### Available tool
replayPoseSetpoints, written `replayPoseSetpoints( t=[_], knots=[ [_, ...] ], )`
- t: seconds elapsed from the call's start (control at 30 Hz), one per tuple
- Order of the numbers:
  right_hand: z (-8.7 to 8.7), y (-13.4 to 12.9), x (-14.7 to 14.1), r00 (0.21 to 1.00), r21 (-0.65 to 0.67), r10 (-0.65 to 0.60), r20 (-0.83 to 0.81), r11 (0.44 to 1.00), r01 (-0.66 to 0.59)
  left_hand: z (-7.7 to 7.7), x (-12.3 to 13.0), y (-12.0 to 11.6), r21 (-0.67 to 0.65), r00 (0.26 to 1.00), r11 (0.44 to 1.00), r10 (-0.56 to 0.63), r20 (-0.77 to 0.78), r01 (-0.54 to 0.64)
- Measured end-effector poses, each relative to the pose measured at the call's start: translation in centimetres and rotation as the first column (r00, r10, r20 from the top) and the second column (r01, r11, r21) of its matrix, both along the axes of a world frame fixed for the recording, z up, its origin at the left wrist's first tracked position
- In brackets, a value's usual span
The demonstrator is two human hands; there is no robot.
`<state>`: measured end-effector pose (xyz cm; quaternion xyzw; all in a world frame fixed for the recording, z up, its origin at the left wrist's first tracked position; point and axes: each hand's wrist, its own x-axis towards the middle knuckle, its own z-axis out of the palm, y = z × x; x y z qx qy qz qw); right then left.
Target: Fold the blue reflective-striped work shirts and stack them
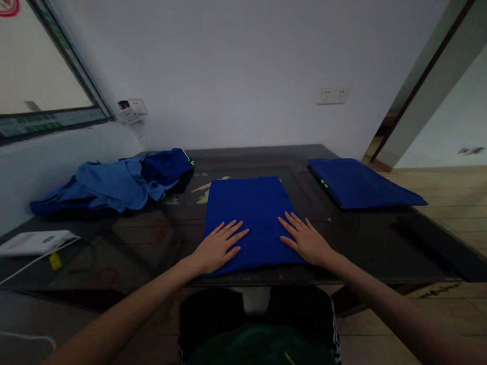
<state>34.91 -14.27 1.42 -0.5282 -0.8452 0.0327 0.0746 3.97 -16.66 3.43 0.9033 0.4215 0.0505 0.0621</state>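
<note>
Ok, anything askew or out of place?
Perhaps the folded blue cloth on the right: one corner seems to poke past the edge of the table. The cloth under both hands lies flat.

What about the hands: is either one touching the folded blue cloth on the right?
No, the left hand and right hand both lie on the middle blue cloth.
</note>
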Motion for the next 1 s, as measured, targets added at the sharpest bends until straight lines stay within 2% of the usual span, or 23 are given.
replayPoseSetpoints(
  t=[0.13,0.23,0.33,0.4,0.47,0.6,0.73,0.83,1.0],
  knots=[
    [0.0,-0.7,2.4,0.998,0.025,-0.031,-0.056,0.999,0.033,0.1,-2.9,-1.4,-0.033,0.999,0.999,-0.007,0.050,0.009],
    [0.1,-1.7,4.4,0.959,0.046,-0.059,-0.277,0.996,0.075,-0.2,-5.4,-3.8,-0.055,0.954,0.982,0.189,0.231,-0.181],
    [0.5,-3.2,6.2,0.829,-0.070,-0.157,-0.537,0.987,0.142,-0.5,-6.6,-6.9,-0.122,0.777,0.897,0.431,0.459,-0.425],
    [1.0,-4.2,6.6,0.738,-0.197,-0.223,-0.637,0.973,0.123,-0.4,-6.3,-8.6,-0.212,0.668,0.850,0.513,0.540,-0.482],
    [1.4,-4.9,6.4,0.681,-0.266,-0.259,-0.685,0.959,0.096,-0.2,-5.4,-9.6,-0.303,0.598,0.826,0.557,0.577,-0.476],
    [1.6,-5.2,5.7,0.643,-0.280,-0.290,-0.709,0.952,0.121,0.1,-3.9,-9.7,-0.421,0.509,0.780,0.623,0.594,-0.464],
    [1.4,-5.0,5.8,0.639,-0.337,-0.311,-0.704,0.938,0.086,0.0,-3.8,-9.0,-0.510,0.493,0.760,0.649,0.579,-0.402],
    [1.4,-4.9,5.4,0.647,-0.340,-0.302,-0.700,0.938,0.069,-0.2,-3.8,-8.7,-0.503,0.474,0.759,0.651,0.592,-0.414],
    [1.1,-4.8,4.0,0.678,-0.258,-0.283,-0.679,0.956,0.140,-0.7,-3.1,-8.7,-0.412,0.465,0.729,0.673,0.575,-0.546]
  ],
)
